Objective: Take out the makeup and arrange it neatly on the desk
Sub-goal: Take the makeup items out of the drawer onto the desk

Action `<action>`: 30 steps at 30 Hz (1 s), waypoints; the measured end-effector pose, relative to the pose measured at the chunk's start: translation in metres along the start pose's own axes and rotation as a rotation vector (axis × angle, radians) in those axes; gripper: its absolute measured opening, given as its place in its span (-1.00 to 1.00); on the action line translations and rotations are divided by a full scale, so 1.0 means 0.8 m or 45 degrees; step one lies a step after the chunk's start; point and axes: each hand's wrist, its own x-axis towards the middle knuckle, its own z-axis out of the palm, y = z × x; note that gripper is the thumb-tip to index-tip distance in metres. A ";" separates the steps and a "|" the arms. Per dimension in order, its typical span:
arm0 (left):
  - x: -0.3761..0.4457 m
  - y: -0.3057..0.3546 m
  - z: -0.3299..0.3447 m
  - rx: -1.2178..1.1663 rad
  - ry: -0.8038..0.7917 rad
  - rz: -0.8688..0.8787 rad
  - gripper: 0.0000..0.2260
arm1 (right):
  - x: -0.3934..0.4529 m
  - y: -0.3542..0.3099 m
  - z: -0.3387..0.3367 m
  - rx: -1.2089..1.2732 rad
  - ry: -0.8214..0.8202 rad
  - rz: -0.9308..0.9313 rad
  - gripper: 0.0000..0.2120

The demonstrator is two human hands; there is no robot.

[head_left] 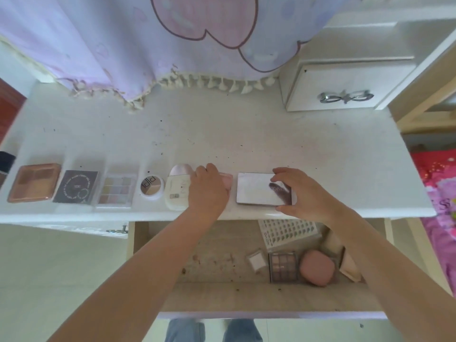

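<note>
Right hand [303,193]: grip pinches the mirrored palette [261,192] at its right end, fingers on the far edge, thumb on the near edge. The palette lies flat near the front edge of the tabletop [246,134], long axis along that edge.

Left hand [208,191]: fingers curled over a pink compact [228,183], just left of the palette and mostly hidden; whether the grip pinches it or only rests on it cannot be told.

Row along the front edge, from the left corner: bronze palette [34,182], dark square case [75,186], clear pastel palette [116,191], round white pot [151,186], white bottle [178,187] with its long axis across the row, then the pink compact and the mirrored palette. The bottle touches the left hand; the rest stand apart with small gaps.

Key relation: the palette's left end lies toward the compact, with a narrow gap between them. A squaring-up nudge would likely go leftward, and the right hand is nearer for it.

Drawer [217,298], open below the front edge, holds at its right side: a sticker sheet [287,230], a small clear packet [256,261], a grey eyeshadow palette [283,266], a pink puff case [317,267] and a beige tube [348,265]. Judged: these remain to be taken out; free space on the tabletop lies right of the mirrored palette.
</note>
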 end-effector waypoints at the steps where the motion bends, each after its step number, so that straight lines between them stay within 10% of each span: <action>1: -0.002 -0.001 0.002 0.055 0.019 0.035 -0.70 | 0.001 0.002 0.002 -0.003 -0.049 0.010 -0.48; 7: -0.004 -0.012 0.011 0.244 -0.194 0.454 -0.60 | 0.008 0.011 0.007 -0.003 -0.093 0.018 -0.45; 24: -0.025 -0.036 0.000 0.383 -0.148 0.554 -0.39 | 0.003 -0.008 0.005 -0.049 -0.137 0.068 -0.39; 28: -0.076 -0.051 0.028 0.128 0.282 0.821 -0.70 | -0.049 -0.015 0.012 -0.024 0.491 0.009 -0.56; 30: -0.108 -0.063 0.058 0.060 0.171 0.795 -0.77 | -0.090 -0.011 0.035 -0.037 0.621 0.091 -0.74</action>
